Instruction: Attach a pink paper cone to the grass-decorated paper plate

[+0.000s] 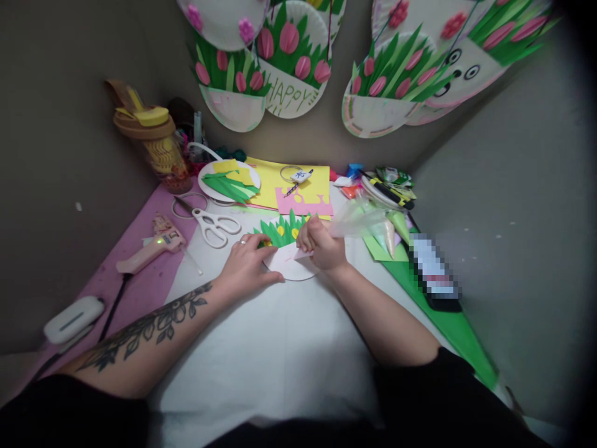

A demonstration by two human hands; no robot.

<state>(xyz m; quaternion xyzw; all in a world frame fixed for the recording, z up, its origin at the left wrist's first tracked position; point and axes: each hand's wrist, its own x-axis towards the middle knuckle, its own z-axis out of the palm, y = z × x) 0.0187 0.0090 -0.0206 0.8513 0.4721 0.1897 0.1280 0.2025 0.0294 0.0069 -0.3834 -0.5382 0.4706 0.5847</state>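
Observation:
A white paper plate pocket lies on the white table covering in front of me, with green paper leaves and yellow paper flowers standing out of its top. My left hand holds it at the left rim, thumb along the lower edge and fingers near the leaves. Closed in a fist over the right side, my right hand squeezes a clear piping bag. The bag's loose end trails off to the right. Its tip points down at the plate, where a faint pink line shows.
White scissors and a pink glue gun lie at left. Behind are a plate of paper leaves and yellow sheets. Rightward lie more piping bags and a phone. Finished plate crafts hang on the wall.

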